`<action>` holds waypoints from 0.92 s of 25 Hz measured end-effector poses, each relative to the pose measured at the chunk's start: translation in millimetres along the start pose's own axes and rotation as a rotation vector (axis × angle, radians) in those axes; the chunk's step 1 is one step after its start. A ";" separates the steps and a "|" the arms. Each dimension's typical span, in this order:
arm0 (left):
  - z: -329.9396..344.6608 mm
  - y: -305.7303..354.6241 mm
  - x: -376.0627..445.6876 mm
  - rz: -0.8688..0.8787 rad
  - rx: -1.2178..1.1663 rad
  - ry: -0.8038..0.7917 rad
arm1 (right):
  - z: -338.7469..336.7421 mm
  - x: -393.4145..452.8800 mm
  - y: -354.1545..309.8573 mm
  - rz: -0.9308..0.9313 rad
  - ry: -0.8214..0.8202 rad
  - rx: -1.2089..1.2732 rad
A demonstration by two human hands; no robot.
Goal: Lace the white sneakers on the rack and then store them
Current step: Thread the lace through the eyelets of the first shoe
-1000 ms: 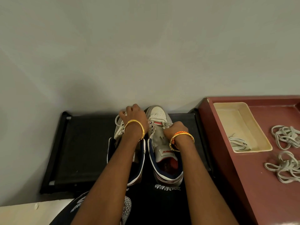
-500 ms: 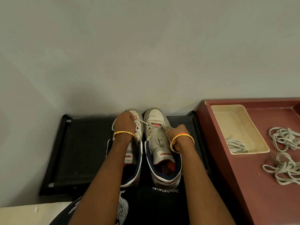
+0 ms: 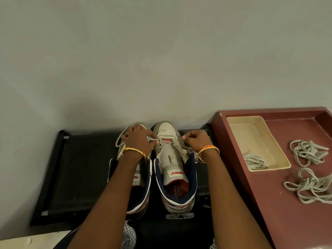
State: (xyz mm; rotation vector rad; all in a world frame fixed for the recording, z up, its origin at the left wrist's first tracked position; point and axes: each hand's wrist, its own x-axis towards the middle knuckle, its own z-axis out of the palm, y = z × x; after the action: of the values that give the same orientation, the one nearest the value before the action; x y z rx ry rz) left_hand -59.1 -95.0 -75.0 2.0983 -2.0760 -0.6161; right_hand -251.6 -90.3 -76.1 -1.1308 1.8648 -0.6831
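Observation:
Two white high-top sneakers with navy collars stand side by side on a black rack [image 3: 79,169], toes toward the wall. The right sneaker [image 3: 172,159] shows its tongue and eyelets; my forearm partly covers the left sneaker [image 3: 138,178]. My left hand [image 3: 138,139] pinches one end of a white lace [image 3: 152,139] at the right sneaker's lower eyelets, and a loop of lace trails to its left. My right hand [image 3: 195,139] pinches the other lace end on the shoe's right side.
A maroon tray [image 3: 280,212] sits to the right of the rack. It holds a cream dish [image 3: 251,133] with a coiled lace inside, plus two loose lace bundles [image 3: 309,153] near its right edge. A plain wall stands directly behind the shoes.
My left hand has shifted right, from over the left sneaker to the right sneaker's eyelets. My right hand has moved up toward the toe, drawing its lace end outward.

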 end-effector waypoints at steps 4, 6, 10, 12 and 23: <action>2.3 0.4 1.4 0.000 0.002 0.037 | -5.2 -0.6 -2.9 -0.058 -0.072 0.035; 2.6 1.0 0.6 0.014 -0.008 0.050 | 5.5 -6.7 -3.4 -0.049 -0.231 -0.130; 4.8 1.6 -0.9 0.020 -0.017 0.088 | 5.1 6.9 -9.6 -0.024 0.004 -0.004; 5.7 1.6 -0.1 0.024 -0.023 0.094 | 2.3 7.2 -7.8 -0.006 -0.013 0.000; 7.9 -3.1 4.3 0.046 -0.020 0.086 | -7.4 3.1 -10.9 0.364 -0.128 0.536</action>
State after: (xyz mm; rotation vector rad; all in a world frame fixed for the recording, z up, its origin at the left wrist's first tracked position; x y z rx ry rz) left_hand -59.3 -97.6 -84.2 2.0233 -2.0562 -0.5287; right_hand -253.9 -97.8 -65.0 -0.4651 1.5843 -0.8093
